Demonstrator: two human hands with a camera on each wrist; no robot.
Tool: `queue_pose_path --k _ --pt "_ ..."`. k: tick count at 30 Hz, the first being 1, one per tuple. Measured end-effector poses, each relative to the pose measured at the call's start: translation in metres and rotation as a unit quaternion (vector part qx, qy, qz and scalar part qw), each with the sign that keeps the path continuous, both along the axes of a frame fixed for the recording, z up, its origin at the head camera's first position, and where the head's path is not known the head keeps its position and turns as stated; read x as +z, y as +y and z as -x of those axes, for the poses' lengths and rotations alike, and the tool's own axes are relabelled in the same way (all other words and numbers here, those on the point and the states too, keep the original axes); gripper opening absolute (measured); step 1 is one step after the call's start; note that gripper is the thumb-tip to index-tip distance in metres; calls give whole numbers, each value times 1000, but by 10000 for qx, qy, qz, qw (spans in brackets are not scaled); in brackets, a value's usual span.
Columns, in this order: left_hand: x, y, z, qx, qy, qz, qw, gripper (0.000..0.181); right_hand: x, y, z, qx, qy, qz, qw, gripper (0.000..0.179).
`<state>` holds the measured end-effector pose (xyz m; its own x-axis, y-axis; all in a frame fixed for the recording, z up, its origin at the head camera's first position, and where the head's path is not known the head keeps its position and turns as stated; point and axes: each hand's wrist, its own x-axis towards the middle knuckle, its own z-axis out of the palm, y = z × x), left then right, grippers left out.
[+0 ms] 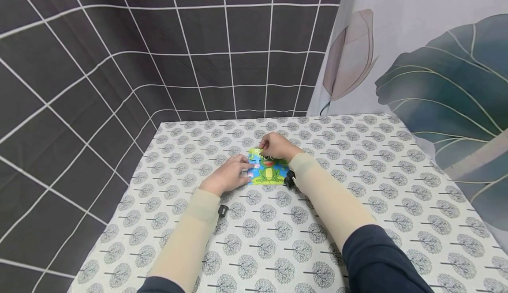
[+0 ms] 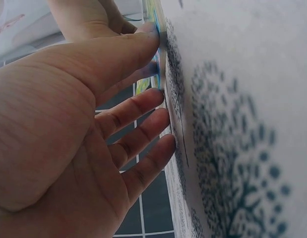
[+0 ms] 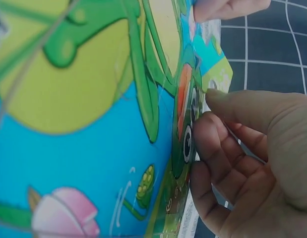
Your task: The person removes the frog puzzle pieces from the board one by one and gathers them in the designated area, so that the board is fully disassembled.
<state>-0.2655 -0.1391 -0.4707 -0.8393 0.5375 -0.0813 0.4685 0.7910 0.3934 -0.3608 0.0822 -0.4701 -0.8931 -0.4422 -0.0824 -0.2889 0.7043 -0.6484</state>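
Note:
A frog jigsaw puzzle point(image 1: 270, 176) in bright green, yellow and blue lies flat on the table, with cut lines between its pieces. My left hand point(image 1: 228, 174) rests at its left side. There the thumb and index finger touch the puzzle's edge, while the other fingers spread beside it, as the left wrist view shows. My right hand point(image 1: 275, 146) reaches over the top of the puzzle, fingers curled. Its thumb and index finger pinch a puzzle piece at the upper left corner, mostly hidden by the fingertips. Close below them in the right wrist view is the frog's face point(image 3: 185, 124).
A white cloth with grey tree prints point(image 1: 274, 240) covers the table. Behind and to the left hangs a dark curtain point(image 1: 198, 32) with white grid lines. On the right is a pale curtain point(image 1: 357, 1) with large leaf prints. Small black wrist cameras point(image 1: 223, 210) sit on both sleeves.

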Motion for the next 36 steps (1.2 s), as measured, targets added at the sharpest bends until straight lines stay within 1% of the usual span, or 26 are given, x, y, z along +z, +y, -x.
queue_pose_path --k 7,12,16,20,27,32,36 --pt "-1 -1 1 -4 -16 15 10000 57 -1 -2 -1 -71 325 -221 9992 10" --pt "-2 0 1 -18 1 -36 10000 57 1 1 -3 -82 320 -85 9994 11" --pt "-1 0 1 -17 0 -57 10000 57 1 7 -2 -66 452 53 9989 10" --pt "-1 -1 0 -38 29 -22 10000 56 -2 15 -2 -56 585 65 9983 8" --pt "-2 -1 -1 -71 58 -9 10000 55 3 25 -10 -137 570 113 9982 9" --pt "-2 -2 0 -102 49 -1 9999 55 8 29 -18 -219 701 132 9972 9" --pt "-3 -2 2 -85 19 19 10000 55 7 33 -22 -260 766 250 9964 8"
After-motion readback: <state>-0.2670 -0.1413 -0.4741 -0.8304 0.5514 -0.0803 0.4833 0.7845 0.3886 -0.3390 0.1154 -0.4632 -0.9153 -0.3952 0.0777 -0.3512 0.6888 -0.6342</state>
